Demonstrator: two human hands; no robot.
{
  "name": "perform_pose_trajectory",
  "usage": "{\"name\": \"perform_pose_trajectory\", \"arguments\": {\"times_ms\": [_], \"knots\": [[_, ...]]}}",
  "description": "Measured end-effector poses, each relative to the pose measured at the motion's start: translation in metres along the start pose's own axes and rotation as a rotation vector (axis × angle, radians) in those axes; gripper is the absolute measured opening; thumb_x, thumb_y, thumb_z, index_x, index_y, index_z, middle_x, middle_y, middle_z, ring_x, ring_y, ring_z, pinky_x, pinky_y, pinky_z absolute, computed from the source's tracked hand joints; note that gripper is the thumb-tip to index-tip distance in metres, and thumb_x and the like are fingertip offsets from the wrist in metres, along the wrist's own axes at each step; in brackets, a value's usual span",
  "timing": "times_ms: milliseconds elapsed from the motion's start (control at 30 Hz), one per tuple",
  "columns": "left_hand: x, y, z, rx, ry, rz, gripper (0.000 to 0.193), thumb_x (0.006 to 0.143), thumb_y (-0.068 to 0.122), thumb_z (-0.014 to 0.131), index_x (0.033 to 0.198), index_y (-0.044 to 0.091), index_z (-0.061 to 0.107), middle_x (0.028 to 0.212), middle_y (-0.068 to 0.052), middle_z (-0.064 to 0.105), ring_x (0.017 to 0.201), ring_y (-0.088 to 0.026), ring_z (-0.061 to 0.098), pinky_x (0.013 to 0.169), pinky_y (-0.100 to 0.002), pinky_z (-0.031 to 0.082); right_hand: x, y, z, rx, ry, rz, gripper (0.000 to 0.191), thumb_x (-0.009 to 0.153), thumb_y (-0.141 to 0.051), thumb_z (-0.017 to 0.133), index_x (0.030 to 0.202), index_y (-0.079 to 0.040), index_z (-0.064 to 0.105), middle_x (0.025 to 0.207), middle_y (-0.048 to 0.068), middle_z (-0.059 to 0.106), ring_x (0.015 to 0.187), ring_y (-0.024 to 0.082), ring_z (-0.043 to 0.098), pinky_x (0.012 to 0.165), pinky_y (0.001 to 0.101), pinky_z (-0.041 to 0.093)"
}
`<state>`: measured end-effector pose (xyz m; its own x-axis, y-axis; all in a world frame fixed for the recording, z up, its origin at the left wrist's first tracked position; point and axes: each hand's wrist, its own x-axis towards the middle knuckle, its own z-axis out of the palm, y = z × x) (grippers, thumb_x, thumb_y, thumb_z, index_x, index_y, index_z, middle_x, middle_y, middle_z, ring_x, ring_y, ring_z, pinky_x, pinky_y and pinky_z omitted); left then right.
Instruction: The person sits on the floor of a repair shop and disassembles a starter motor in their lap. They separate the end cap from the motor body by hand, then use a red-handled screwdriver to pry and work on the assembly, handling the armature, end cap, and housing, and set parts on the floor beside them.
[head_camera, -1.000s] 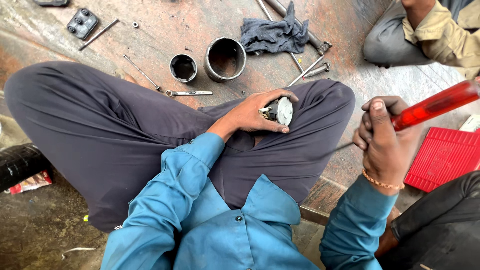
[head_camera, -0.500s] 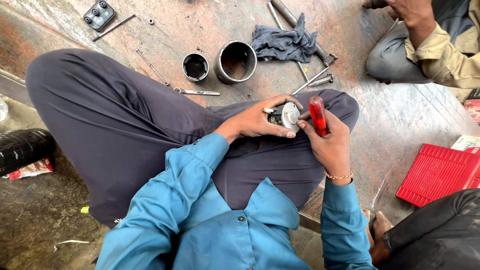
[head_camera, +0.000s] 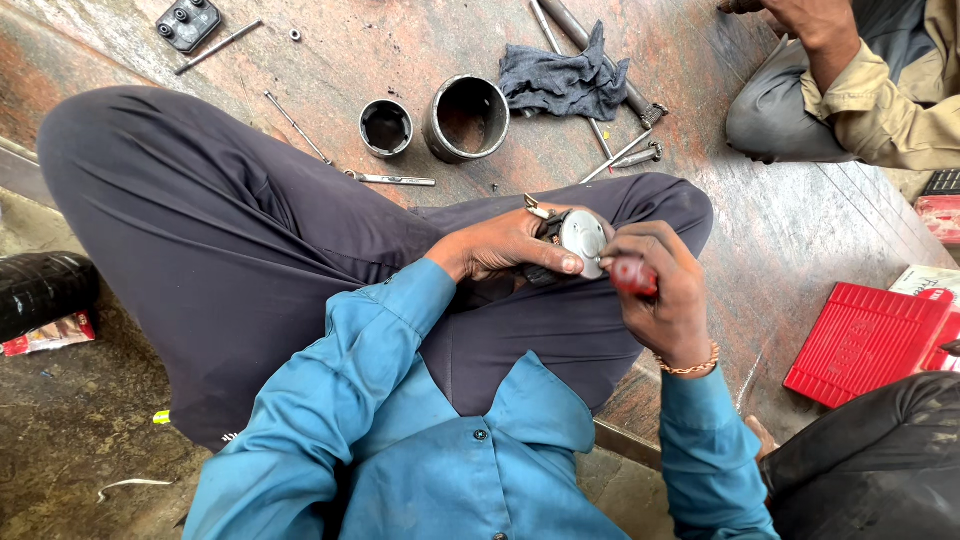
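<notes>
At the far left, about nine o'clock, a black rubber tyre (head_camera: 42, 290) lies on the ground beside the seated person's knee. At eleven o'clock a dark block with round studs (head_camera: 188, 22) sits on the rusty metal floor (head_camera: 380, 40), with a thin rod (head_camera: 218, 46) just beside it. Toward twelve o'clock stand a small metal cylinder (head_camera: 386, 127) and a larger metal sleeve (head_camera: 467, 117), both open-topped and near each other, with a slim tool (head_camera: 392, 179) lying just below them. A grey rag (head_camera: 566, 82) is draped over long rods at one o'clock.

At the centre, over the lap, the left hand (head_camera: 500, 245) is closed around a round silver engine part (head_camera: 580, 238), thumb pressed on its face. Just right of it, touching the part, the right hand (head_camera: 660, 290) is curled tightly around a red-handled tool (head_camera: 634, 275); its tip is hidden.

At two o'clock another person's arm in a tan sleeve (head_camera: 880, 95) rests on a knee. At four o'clock lies a red plastic case (head_camera: 865, 342).
</notes>
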<state>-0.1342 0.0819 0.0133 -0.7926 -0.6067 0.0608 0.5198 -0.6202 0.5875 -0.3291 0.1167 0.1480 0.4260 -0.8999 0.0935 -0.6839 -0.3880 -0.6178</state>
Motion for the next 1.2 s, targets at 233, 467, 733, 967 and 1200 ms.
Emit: {"name": "perform_pose_trajectory", "arguments": {"times_ms": [233,467,733,967,1200], "knots": [[-0.005,-0.026,-0.014,-0.438,-0.125,-0.213,0.054,0.092,0.025,0.083,0.127,-0.008,0.058,0.11,-0.019,0.069,0.096,-0.025,0.071,0.084,-0.041,0.062,0.011,0.008,-0.018,0.034,-0.236,-0.137,0.024,0.083,-0.002,0.08,0.104,-0.005,0.068,0.106,0.009,0.067,0.092,0.025,0.071,0.08,0.0352,0.057],[-0.004,-0.008,-0.008,-0.267,0.005,-0.088,0.051,0.086,0.019,0.087,0.125,-0.002,0.062,0.108,-0.01,0.07,0.096,-0.019,0.068,0.085,-0.037,0.058,0.016,-0.003,-0.011,0.014,-0.087,0.01,0.02,0.086,-0.003,0.081,0.101,-0.005,0.068,0.104,0.009,0.068,0.097,0.024,0.071,0.084,0.0352,0.055],[-0.004,0.027,0.017,0.376,0.125,0.046,0.063,0.071,0.015,0.094,0.124,0.009,0.061,0.107,-0.001,0.068,0.104,-0.012,0.063,0.089,-0.03,0.052,0.008,0.001,-0.002,0.156,-0.041,0.383,0.02,0.092,-0.008,0.078,0.106,-0.002,0.066,0.095,0.007,0.068,0.086,0.014,0.069,0.077,0.0277,0.054],[-0.003,0.027,0.023,0.479,0.146,0.141,0.068,0.069,0.017,0.096,0.126,0.009,0.06,0.112,-0.001,0.066,0.108,-0.013,0.062,0.094,-0.031,0.051,0.001,0.011,0.003,0.278,0.022,0.397,0.016,0.095,-0.007,0.076,0.106,0.001,0.068,0.101,0.005,0.07,0.091,0.011,0.067,0.081,0.0269,0.056],[-0.002,0.016,0.019,0.248,0.105,0.089,0.061,0.077,0.017,0.093,0.129,0.006,0.063,0.114,-0.003,0.067,0.11,-0.013,0.062,0.095,-0.029,0.051,0.0,-0.001,0.003,0.207,0.057,0.24,0.011,0.097,-0.003,0.075,0.102,0.001,0.065,0.099,0.007,0.066,0.09,0.015,0.066,0.082,0.0288,0.055]]}}
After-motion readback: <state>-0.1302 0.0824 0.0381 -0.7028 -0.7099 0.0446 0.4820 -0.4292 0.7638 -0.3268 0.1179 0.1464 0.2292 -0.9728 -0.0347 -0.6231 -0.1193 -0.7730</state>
